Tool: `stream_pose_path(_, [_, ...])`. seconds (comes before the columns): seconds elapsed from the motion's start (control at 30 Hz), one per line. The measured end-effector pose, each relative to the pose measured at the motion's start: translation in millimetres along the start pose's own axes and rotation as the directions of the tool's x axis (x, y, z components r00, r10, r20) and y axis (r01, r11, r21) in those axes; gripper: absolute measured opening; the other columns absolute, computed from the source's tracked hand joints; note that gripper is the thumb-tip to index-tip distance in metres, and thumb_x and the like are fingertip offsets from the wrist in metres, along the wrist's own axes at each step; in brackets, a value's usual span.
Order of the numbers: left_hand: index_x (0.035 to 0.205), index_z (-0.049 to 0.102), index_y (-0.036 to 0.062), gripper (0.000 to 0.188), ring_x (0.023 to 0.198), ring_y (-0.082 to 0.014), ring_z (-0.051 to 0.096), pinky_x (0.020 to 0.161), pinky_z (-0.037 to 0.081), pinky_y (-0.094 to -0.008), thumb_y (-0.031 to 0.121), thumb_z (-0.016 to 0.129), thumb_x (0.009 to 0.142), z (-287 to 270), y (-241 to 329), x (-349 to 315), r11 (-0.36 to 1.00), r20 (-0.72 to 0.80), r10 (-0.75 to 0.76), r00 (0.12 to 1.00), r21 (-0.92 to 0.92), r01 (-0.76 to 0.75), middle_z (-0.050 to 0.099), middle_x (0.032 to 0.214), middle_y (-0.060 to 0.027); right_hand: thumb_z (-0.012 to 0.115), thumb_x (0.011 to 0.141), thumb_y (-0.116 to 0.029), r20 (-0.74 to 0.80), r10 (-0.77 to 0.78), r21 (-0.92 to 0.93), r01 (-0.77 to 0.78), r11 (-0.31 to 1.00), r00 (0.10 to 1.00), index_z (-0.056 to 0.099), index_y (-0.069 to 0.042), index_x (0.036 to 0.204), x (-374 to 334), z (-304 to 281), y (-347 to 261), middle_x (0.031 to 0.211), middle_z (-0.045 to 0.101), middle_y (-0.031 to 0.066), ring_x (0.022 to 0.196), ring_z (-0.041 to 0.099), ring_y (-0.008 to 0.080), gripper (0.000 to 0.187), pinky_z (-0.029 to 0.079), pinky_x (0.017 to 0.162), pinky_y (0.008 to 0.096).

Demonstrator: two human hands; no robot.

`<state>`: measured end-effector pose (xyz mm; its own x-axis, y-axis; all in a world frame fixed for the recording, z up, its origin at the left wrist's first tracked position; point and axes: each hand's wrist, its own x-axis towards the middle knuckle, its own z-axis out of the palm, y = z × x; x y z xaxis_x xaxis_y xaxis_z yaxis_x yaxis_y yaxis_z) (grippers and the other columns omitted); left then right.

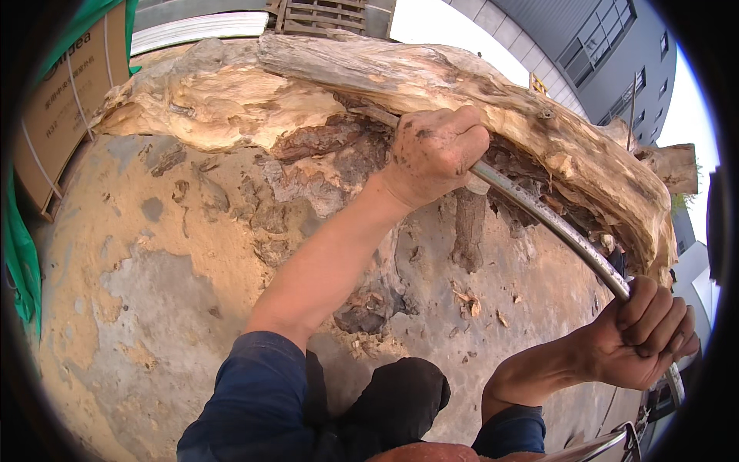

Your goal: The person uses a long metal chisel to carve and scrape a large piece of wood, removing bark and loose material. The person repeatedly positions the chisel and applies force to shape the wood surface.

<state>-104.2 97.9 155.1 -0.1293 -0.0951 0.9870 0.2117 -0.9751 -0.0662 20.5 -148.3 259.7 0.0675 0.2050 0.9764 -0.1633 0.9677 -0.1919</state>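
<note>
Both my hands are wrapped round one long grey metal pry bar [550, 219]. My left hand [439, 146] grips it close to its far end, right beside the dark, rough hollow in a big weathered log [369, 65]. The bar's narrow end [375, 115] reaches from my left fist into that hollow, against bark and wood; its very tip is hard to make out. Farther down at the right, my right hand [643, 335] is closed round the other part of the bar, whose end runs on below the fist.
Sawdust and bark chips [466, 300] lie on the concrete floor [165, 300]. A large cardboard box [73, 115] with green sheeting [23, 254] stands at the left. Behind the log are a wooden pallet [319, 15] and a grey building [585, 46].
</note>
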Motion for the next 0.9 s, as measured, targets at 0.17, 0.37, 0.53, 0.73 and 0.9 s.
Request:
stream_pose_path(0.17, [0.072, 0.047, 0.0092, 0.027, 0.057, -0.0199, 0.055, 0.046, 0.042, -0.0348, -0.004, 0.067, 0.06, 7.7, 23.8, 5.7, 0.998, 0.07, -0.011, 0.997, 0.055, 0.007, 0.048, 0.072, -0.0037, 0.04, 0.109, -0.02, -0.015, 0.04, 0.025, -0.04, 0.999, 0.999, 0.042, -0.013, 0.074, 12.7, -34.5, -29.1, 0.05, 0.031, -0.0027, 0.039, 0.021, 0.0092, 0.036, 0.02, 0.043, 0.0251])
stream_pose_path(0.37, [0.071, 0.048, 0.0097, 0.026, 0.057, -0.0185, 0.054, 0.045, 0.042, -0.0338, -0.002, 0.067, 0.06, 15.0, 32.7, 24.5, 0.998, 0.012, 0.062, 0.998, 0.008, -0.062, 0.049, 0.072, -0.0033, 0.04, 0.101, -0.005, -0.022, -0.018, 0.06, 0.019, 0.998, 1.0, 0.041, -0.013, 0.068, 9.9, -30.0, -59.7, 0.047, 0.028, -0.0015, 0.04, 0.021, 0.0096, 0.034, 0.02, 0.043, 0.0264])
stream_pose_path(0.53, [0.072, 0.048, 0.01, 0.027, 0.058, -0.0223, 0.052, 0.046, 0.04, -0.0362, -0.001, 0.068, 0.058, 14.7, 15.7, 19.5, 0.998, 0.103, 0.055, 0.993, -0.049, -0.05, 0.049, 0.074, -0.0023, 0.039, 0.1, -0.003, -0.041, -0.059, -0.016, 0.058, 0.998, 0.997, 0.04, -0.012, 0.068, -1.2, -11.4, -35.4, 0.051, 0.029, -0.0011, 0.044, 0.021, 0.0104, 0.033, 0.021, 0.048, 0.0266])
stream_pose_path(0.73, [0.075, 0.051, 0.0104, 0.021, 0.06, -0.0216, 0.058, 0.047, 0.043, -0.0354, -0.003, 0.065, 0.066, 14.9, 27.8, 18.1, 0.999, 0.271, 0.049, 0.961, -0.017, -0.046, 0.053, 0.078, -0.0026, 0.036, 0.108, -0.014, -0.094, -0.028, -0.062, 0.022, 0.998, 0.995, 0.039, -0.012, 0.071, -1.4, -25.1, -51.5, 0.053, 0.029, -0.0005, 0.046, 0.022, 0.0106, 0.037, 0.021, 0.046, 0.027])
stream_pose_path(0.9, [0.076, 0.05, 0.0103, 0.022, 0.059, -0.0227, 0.058, 0.048, 0.044, -0.038, -0.003, 0.065, 0.066, 11.5, 25.9, 20.4, 1.0, 0.333, 0.019, 0.943, -0.022, -0.012, 0.053, 0.077, -0.0035, 0.034, 0.109, -0.014, -0.046, 0.007, -0.033, -0.009, 0.999, 0.999, 0.035, -0.013, 0.069, 0.6, -33.9, -57.5, 0.055, 0.027, -0.0008, 0.047, 0.021, 0.0107, 0.04, 0.023, 0.045, 0.0278])
